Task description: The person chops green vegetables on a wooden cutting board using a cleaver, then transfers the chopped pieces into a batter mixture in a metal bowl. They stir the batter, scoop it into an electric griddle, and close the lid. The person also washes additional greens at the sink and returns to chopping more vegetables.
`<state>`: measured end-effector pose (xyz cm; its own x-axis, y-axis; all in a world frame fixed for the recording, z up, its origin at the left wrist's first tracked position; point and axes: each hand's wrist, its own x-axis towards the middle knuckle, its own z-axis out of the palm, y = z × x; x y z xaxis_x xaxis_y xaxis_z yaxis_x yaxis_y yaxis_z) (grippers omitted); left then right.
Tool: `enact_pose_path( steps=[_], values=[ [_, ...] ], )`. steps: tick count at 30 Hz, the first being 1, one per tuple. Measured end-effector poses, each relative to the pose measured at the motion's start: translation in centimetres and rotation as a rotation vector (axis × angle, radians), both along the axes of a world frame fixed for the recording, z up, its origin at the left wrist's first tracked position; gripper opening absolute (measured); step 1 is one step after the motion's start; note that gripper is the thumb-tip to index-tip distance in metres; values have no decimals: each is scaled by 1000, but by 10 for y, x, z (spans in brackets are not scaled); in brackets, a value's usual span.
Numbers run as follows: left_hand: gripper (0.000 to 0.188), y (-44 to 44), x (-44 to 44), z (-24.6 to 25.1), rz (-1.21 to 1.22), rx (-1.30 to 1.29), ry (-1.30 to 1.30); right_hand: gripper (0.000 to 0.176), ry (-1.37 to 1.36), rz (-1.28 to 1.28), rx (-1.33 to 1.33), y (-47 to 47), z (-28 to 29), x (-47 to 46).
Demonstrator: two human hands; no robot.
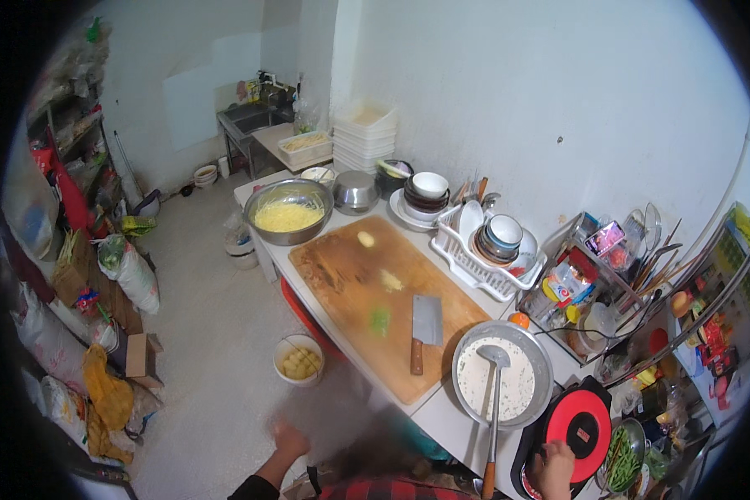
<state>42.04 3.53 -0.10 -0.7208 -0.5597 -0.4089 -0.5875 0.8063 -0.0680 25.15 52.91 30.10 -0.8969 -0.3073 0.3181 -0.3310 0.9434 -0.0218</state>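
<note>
My right hand (555, 470) is at the near edge of a red and black electric griddle (578, 431); whether its fingers grip the rim cannot be told. My left hand (289, 439) hangs low over the floor, blurred, near a white bucket of peeled potatoes (298, 360). Beside the griddle stands a steel bowl of pale batter with green flecks (503, 400), a long-handled metal spatula (493, 406) resting across it. A cleaver (427, 319) lies on the wooden cutting board (350, 275) with a peeled potato (365, 239). Another steel bowl holds shredded potato (289, 215).
A white dish rack (494, 278) with bowls stands against the wall side, left of a utensil rack with a phone (605, 237). A bowl of green beans (625, 450) is right of the griddle. Sacks (128, 272) and a cardboard box (142, 359) line the left floor.
</note>
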Motion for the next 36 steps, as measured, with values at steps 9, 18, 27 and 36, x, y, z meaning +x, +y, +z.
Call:
enact_pose_path(
  steps=[9,18,27,36],
  values=[
    [23,61,-109,41,-354,563,627,16,-247,745,-251,-170,-46,-47],
    [40,38,-161,79,-269,473,700,28,-497,699,-345,-236,-105,-99],
    [28,6,-271,95,-867,781,840,23,-620,383,-364,-229,-102,-104],
    [18,-9,-329,139,-1074,824,802,27,-634,41,-461,-266,-104,-67]
  ],
)
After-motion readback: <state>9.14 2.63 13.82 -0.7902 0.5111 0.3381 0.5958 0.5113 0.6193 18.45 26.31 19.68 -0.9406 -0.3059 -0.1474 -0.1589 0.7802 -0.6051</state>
